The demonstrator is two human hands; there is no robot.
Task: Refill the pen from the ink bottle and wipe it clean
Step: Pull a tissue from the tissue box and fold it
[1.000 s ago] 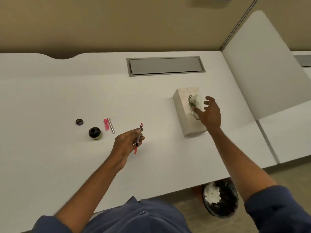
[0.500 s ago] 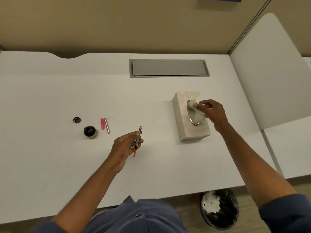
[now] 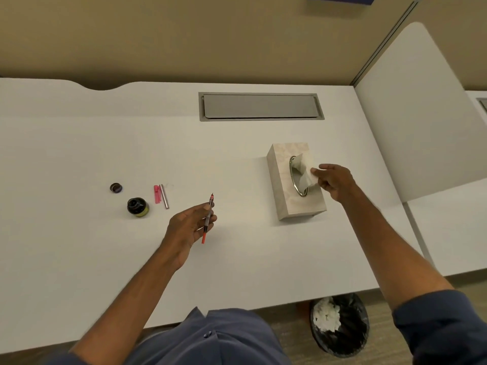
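My left hand (image 3: pixel 188 227) holds a thin pen (image 3: pixel 207 219) with a clear barrel and red end, its tip pointing away from me, just above the white desk (image 3: pixel 79 259). An open dark ink bottle (image 3: pixel 137 207) stands to the left of it, with its small round cap (image 3: pixel 116 188) lying behind. A pink pen cap (image 3: pixel 157 193) and a silver pen piece (image 3: pixel 165 199) lie side by side next to the bottle. My right hand (image 3: pixel 334 180) pinches a white tissue (image 3: pixel 305 172) sticking out of the beige tissue box (image 3: pixel 283 191).
A grey cable hatch (image 3: pixel 261 106) is set into the desk at the back. A white divider panel (image 3: pixel 421 106) rises on the right. A black bin (image 3: pixel 340 325) with crumpled tissues stands on the floor under the desk's front edge.
My right hand reached the box, closed on the tissue and has pulled it a little to the right. The left hand with the pen has stayed about where it was.
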